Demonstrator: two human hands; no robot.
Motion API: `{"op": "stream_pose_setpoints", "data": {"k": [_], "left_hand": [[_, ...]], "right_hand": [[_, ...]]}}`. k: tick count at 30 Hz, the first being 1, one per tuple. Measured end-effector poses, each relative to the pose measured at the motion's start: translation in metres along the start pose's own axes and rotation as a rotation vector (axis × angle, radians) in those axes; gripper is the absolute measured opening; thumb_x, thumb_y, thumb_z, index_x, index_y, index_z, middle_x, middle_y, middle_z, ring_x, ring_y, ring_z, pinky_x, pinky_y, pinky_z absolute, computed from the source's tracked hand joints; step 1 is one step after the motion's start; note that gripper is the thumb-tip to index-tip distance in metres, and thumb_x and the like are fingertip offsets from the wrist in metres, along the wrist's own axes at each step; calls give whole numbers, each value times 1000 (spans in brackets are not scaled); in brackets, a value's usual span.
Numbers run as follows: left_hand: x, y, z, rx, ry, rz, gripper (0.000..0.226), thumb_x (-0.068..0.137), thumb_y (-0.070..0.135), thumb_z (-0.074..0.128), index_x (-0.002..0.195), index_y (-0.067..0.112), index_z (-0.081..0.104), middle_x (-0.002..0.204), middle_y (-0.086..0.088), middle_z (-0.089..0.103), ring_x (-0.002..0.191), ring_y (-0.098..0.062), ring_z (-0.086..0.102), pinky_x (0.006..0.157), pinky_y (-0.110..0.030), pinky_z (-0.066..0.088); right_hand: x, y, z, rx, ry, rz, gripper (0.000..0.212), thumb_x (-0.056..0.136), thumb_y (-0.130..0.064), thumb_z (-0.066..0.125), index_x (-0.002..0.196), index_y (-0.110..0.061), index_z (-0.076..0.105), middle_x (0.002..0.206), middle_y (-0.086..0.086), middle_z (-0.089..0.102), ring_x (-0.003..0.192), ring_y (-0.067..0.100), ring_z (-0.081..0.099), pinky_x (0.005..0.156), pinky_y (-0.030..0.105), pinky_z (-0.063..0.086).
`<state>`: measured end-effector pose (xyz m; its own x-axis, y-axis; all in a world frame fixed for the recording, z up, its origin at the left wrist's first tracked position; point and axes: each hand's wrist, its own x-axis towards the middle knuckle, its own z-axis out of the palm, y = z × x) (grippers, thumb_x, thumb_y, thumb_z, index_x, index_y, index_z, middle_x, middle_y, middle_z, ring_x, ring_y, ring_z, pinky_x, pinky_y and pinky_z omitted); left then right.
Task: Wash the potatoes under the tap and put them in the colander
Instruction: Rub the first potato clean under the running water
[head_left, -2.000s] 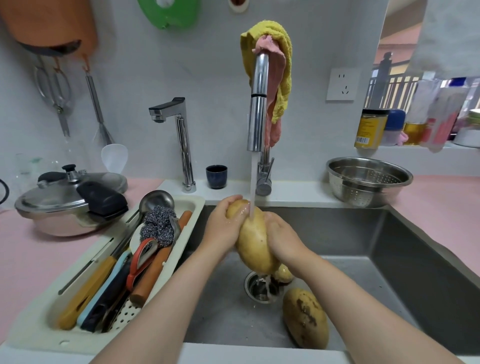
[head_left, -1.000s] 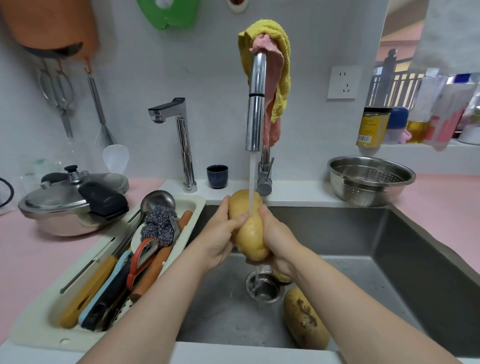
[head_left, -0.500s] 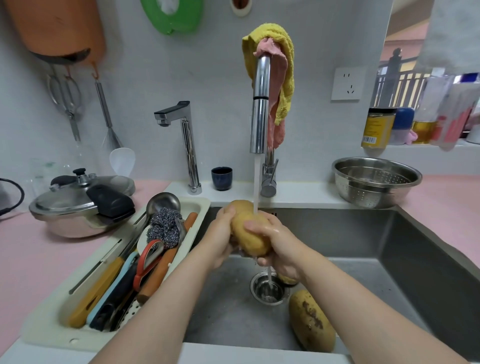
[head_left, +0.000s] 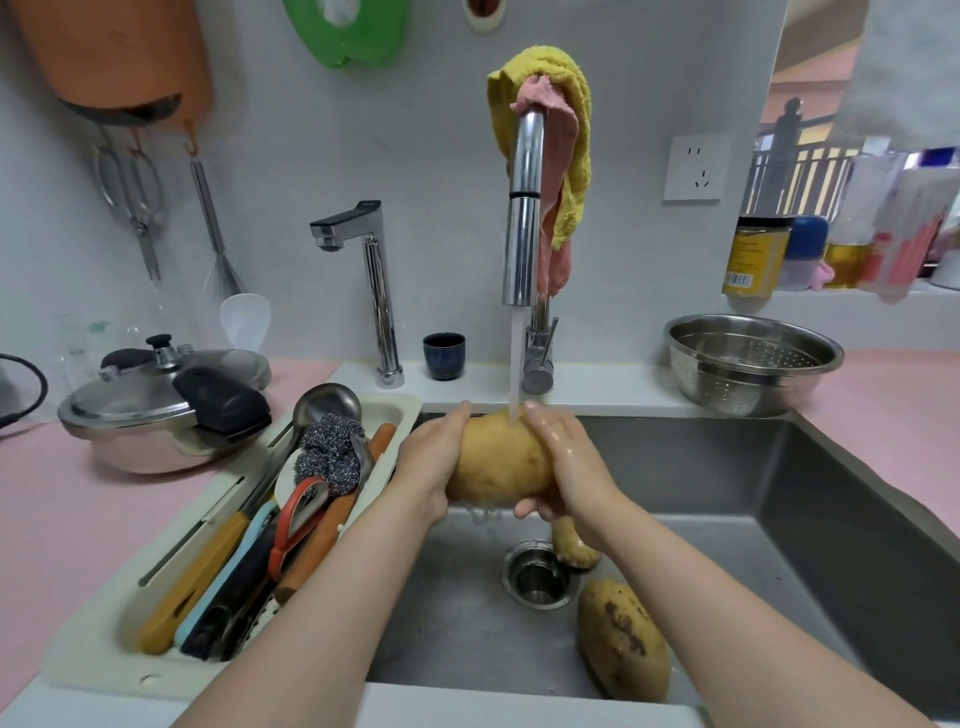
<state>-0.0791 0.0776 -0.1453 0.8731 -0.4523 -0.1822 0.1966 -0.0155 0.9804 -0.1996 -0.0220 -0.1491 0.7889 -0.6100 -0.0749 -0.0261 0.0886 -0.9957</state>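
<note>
A large yellow potato (head_left: 496, 460) lies crosswise between my hands under the water running from the tall tap (head_left: 523, 208). My left hand (head_left: 434, 457) grips its left end and my right hand (head_left: 563, 465) wraps its right end. Water drips off it into the steel sink (head_left: 727, 519). On the sink floor a dirt-spotted potato (head_left: 621, 639) lies at the front, and a smaller potato (head_left: 571, 545) sits by the drain (head_left: 537, 574), partly hidden by my right wrist. The steel colander (head_left: 753, 358) stands on the counter to the right, with nothing visible inside.
A cream tray (head_left: 400, 408) of utensils and a scourer sits left of the sink. A pressure cooker (head_left: 166, 410) stands on the pink counter further left. A second small tap (head_left: 379, 291) and a dark cup (head_left: 443, 354) stand behind the sink. Bottles and jars line the right ledge.
The potato has been turned from upright to lying crosswise between my hands, still under the running water. The view has tilted slightly.
</note>
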Motion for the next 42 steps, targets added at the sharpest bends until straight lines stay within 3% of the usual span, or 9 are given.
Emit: {"op": "stream_pose_setpoints", "data": {"k": [4,10,14,19,24,28,31,35,42], "left_hand": [[-4,3,-2,6,14,27,28,100,47,55,103,20,64,98,2,63,85,-18,63,75,-37,58],[-8,-3,-13,145,-75,182,43,85,53,75,115,23,65,107,4,67,96,-13,65,70,-28,53],[-11,2,-13,154,-93,215,40,78,45,84,109,25,67,100,10,65,91,-7,63,63,-23,50],[-8,1,-16,81,31,219,43,74,46,87,105,23,69,104,1,71,90,-13,68,62,-25,53],[-7,-2,-18,74,46,259,49,64,58,87,100,30,68,116,-5,68,96,-21,70,67,-32,61],[-13,4,-15,-105,-7,132,40,84,45,80,106,21,58,90,5,61,76,-7,58,60,-24,46],[-29,10,-16,-148,-67,73,39,91,40,74,120,29,49,82,10,46,70,-10,50,70,-34,50],[-23,6,-21,-95,-72,123,26,90,44,73,95,26,54,93,1,61,78,-15,60,69,-36,55],[-21,3,-15,281,-141,487,44,81,38,83,120,41,62,118,7,62,103,-10,62,82,-24,55]], "right_hand": [[-2,-2,7,-292,119,-194,45,79,-72,68,112,-42,63,108,-8,69,94,20,71,73,41,62],[6,-3,11,-305,223,-268,31,103,-44,51,119,-26,70,117,-2,70,114,20,63,100,38,49],[5,-6,9,-525,290,-357,45,111,-29,25,126,-21,66,120,3,65,117,24,58,96,30,42],[3,3,0,-750,-15,-488,48,105,-34,51,151,-24,45,145,-1,50,133,16,48,106,25,35],[2,4,10,-950,5,-555,55,108,-38,44,160,-33,30,151,6,38,133,27,47,112,39,41],[-2,-4,21,-1300,37,-643,63,109,-41,38,164,-23,14,165,11,21,149,35,20,122,46,26],[-3,-2,17,-1435,-112,-683,92,99,-43,59,165,-15,1,170,5,8,155,34,5,123,49,25],[9,1,0,-1246,-190,-794,106,84,-25,84,164,-15,16,170,6,20,157,30,12,128,46,19],[4,0,-33,-694,-21,-484,107,51,-30,101,147,-36,54,138,-18,54,125,5,52,108,28,45]]}}
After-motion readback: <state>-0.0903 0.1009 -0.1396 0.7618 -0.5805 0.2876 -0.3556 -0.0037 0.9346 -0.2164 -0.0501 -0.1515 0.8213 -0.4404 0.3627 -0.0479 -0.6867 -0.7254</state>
